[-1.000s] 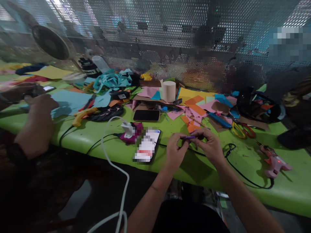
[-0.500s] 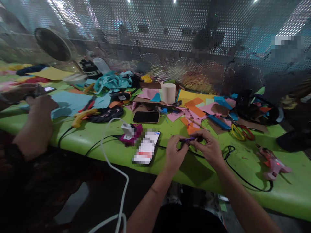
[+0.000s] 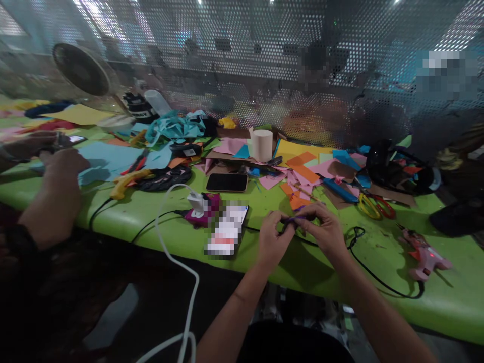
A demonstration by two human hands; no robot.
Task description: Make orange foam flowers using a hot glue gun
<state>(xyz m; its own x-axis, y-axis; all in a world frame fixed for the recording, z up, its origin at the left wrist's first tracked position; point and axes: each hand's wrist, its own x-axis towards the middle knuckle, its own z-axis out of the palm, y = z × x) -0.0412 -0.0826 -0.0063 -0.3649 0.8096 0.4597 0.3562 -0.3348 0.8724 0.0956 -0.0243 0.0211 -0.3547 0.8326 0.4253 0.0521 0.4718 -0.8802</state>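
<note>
A small purple strip [image 3: 293, 219] is pinched between my two hands, just above the green table's front part. My left hand [image 3: 273, 234] grips one side of it with thumb and forefinger. From the other side my right hand [image 3: 323, 227] holds it between its fingertips. Its exact kind is too small and too covered by fingers to make out. Orange paper pieces [image 3: 292, 196] lie just behind the fingers, and a black cable passes beneath the hands. Left of my left hand rests a phone with a lit, blurred screen [image 3: 227, 232].
A pink glue gun [image 3: 427, 257] and scissors [image 3: 376, 204] lie to the right. Behind stand a white cup [image 3: 262, 145] and paper scraps. A dark phone [image 3: 227, 182], purple power strip [image 3: 200, 212] and yellow glue gun [image 3: 128, 183] lie leftward. A co-worker's hands [image 3: 62, 161] work at far left.
My right fingers have shifted slightly over the purple strip, and a thin purple end now shows above them. Both hands stay in nearly the same place.
</note>
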